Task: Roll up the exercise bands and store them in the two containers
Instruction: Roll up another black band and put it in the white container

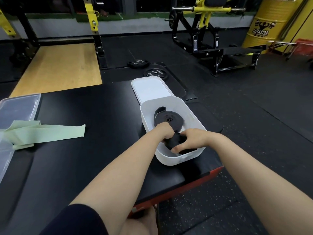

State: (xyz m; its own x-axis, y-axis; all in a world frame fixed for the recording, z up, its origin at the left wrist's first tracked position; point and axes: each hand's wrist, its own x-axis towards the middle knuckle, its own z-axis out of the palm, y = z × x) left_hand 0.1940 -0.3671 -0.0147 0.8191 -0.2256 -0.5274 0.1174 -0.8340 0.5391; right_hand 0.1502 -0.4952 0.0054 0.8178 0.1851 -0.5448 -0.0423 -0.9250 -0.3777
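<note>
A white container [174,101] stands on the black padded platform [88,150]. In its far half lies a rolled black band [169,118] with a loose end curling up. Both hands are inside the near half, around a second rolled black band [175,141]. My left hand [165,131] grips the roll from the left. My right hand [191,139] grips it from the right, thumb curled under. A pale green flat band [47,133] lies unrolled on the platform at left, one end reaching into a clear container [5,146] at the left edge.
The white lid [150,89] lies just behind the white container. A clear lid [18,107] rests at far left. Weight plates [156,72] lie on the floor beyond. A yellow-black machine [203,31] and a yellow drum [267,22] stand at the back right.
</note>
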